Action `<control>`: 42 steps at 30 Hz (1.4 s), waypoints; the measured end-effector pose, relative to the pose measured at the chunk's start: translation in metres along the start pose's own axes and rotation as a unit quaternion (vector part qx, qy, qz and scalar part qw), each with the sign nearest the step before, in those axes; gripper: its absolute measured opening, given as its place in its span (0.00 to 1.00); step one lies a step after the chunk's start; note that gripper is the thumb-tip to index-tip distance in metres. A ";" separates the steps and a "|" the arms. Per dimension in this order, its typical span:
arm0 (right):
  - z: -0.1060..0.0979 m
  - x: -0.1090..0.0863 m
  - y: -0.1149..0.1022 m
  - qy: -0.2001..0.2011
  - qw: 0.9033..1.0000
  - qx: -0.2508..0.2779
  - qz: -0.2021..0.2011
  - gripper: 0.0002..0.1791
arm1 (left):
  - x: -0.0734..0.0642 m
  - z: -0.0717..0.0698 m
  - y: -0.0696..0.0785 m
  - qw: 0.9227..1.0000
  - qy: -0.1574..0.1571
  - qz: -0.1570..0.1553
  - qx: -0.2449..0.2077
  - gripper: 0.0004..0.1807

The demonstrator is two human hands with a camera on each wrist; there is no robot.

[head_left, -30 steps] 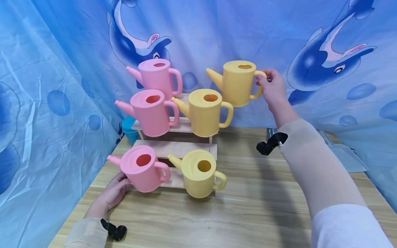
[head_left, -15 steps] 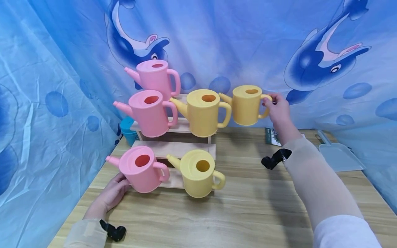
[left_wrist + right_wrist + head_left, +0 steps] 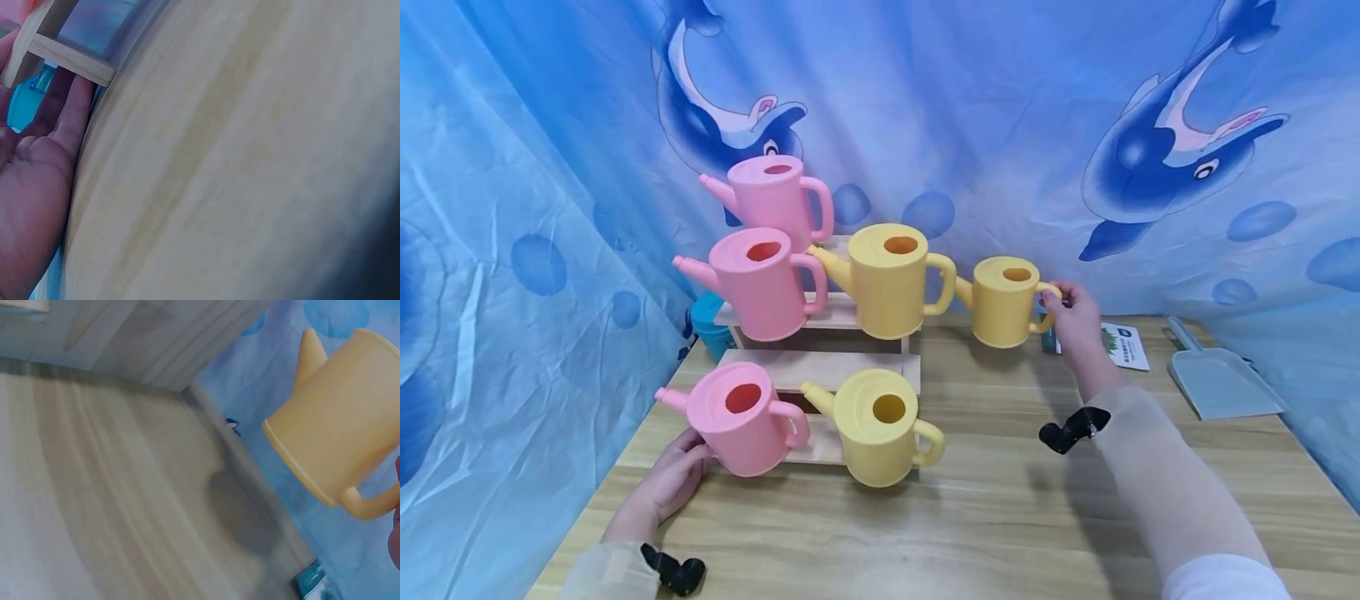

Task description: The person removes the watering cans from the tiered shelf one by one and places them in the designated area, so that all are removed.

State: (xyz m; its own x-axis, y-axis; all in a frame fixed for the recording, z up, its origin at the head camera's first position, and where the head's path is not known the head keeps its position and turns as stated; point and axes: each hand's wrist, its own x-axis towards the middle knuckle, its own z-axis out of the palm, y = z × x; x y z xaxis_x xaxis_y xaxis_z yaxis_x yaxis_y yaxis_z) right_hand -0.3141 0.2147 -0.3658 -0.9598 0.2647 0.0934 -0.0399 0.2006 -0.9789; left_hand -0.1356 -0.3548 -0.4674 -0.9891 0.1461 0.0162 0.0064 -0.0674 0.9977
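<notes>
Right hand [image 3: 1079, 330] on yellow watering can [image 3: 1002, 310]

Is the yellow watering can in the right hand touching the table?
Apart: the right wrist view shows blue curtain between the yellow watering can and the wooden table.

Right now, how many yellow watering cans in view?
3: the held can, gripped by the right hand, right of the rack; the upper can, on the rack beside a pink can; the front can, low on the rack. Any behind it would be hidden.
</notes>
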 end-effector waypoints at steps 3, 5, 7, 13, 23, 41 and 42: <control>0.004 -0.005 0.010 -0.010 1.000 -0.013 0.005 0.24 | -0.005 -0.001 -0.001 1.000 0.007 0.002 -0.005 0.21; 0.006 -0.008 0.017 -0.015 1.000 -0.023 0.006 0.24 | -0.006 -0.001 -0.001 1.000 0.012 -0.002 -0.006 0.21; 0.008 -0.010 0.024 -0.019 0.999 -0.028 0.010 0.24 | -0.006 -0.001 -0.001 1.000 0.015 -0.005 -0.007 0.21; 0.012 -0.017 0.047 -0.027 0.999 -0.003 0.018 0.21 | -0.004 -0.001 -0.002 1.000 0.014 -0.003 -0.008 0.21; 0.015 -0.027 0.070 -0.032 0.998 0.048 0.009 0.20 | 0.000 0.000 -0.001 1.000 0.012 -0.005 -0.004 0.21; 0.015 -0.022 0.074 -0.034 0.997 0.072 -0.003 0.16 | 0.001 0.002 0.001 1.000 0.010 -0.013 0.008 0.22; 0.015 -0.022 0.075 -0.035 0.997 0.075 -0.005 0.15 | 0.001 0.002 0.001 1.000 0.010 -0.013 0.009 0.22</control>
State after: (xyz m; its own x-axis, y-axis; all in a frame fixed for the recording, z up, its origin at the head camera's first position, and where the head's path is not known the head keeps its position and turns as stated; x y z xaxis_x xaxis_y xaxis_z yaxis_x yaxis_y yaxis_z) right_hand -0.3004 0.2093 -0.4438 -0.9759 0.1961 0.0958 -0.0860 0.0580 -0.9946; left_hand -0.1363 -0.3525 -0.4658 -0.9917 0.1281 -0.0118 -0.0179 -0.0468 0.9987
